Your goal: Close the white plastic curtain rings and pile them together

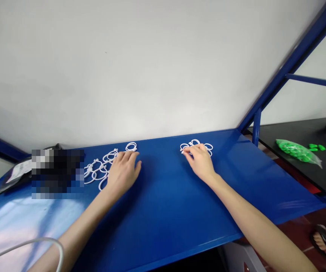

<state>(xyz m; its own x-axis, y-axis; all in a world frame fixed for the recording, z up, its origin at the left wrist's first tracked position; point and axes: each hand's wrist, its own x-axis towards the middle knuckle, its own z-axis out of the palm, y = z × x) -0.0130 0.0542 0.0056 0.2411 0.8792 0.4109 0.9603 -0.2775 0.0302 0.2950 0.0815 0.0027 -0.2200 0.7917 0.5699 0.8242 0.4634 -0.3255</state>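
Observation:
Several thin white cord loops [97, 175], some with small knots or beads on them, lie in a loose cluster on the left of the blue table. My left hand [124, 170] rests over the right edge of that cluster, palm down, fingers stretched and thumb apart. Just beyond its fingertips lies another white loop [131, 147]. My right hand [199, 160] is at a smaller group of white loops [194, 142] towards the back right. Its thumb and forefinger pinch a white cord loop [182, 152], of which only a small tip shows; the hand hides part of that group.
A black plastic package [17, 175] with a label lies at the left, partly blurred out. A white cable [24, 243] arcs across the lower left. Blue frame bars [282, 71] rise at the right. Beyond, a bag of green pieces [296, 150] lies on a black table; a sandalled foot [324, 241] shows below.

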